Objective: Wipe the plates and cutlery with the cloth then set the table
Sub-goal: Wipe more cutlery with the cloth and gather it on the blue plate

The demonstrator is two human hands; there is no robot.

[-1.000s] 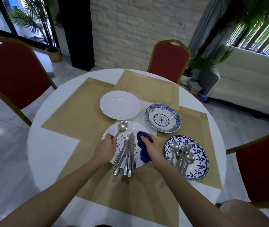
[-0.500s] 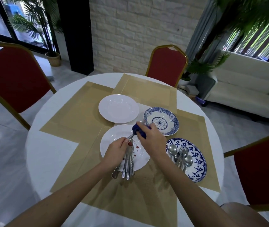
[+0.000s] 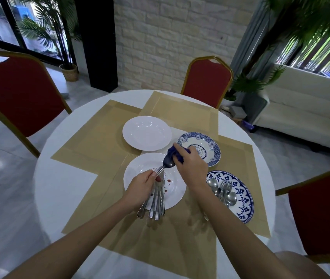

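Blue cloth (image 3: 175, 155) is bunched in the right hand (image 3: 191, 168), fingers curled round it and pressing it to the bowl of a spoon (image 3: 169, 163). The left hand (image 3: 143, 185) pinches that spoon's handle, holding it above the speckled white plate (image 3: 138, 166). A second ago the spoon lay flat on that plate with the left hand at the rim; now it's up, angled toward the cloth.

Four plates: the speckled one, a plain white plate (image 3: 147, 132), a blue-patterned plate (image 3: 212, 152) and a blue floral plate (image 3: 244, 202). At least four cutlery handles (image 3: 157, 206) cross the speckled plate's near rim. Spoons and forks (image 3: 223, 191) are heaped on the floral plate, number unclear.

Four tan placemats (image 3: 99, 141) overlap on a round white table (image 3: 63, 188). Three red chairs (image 3: 19, 93) stand around it, with a brick wall (image 3: 160, 47), a potted palm (image 3: 47, 27) and a white sofa (image 3: 301, 117) beyond.
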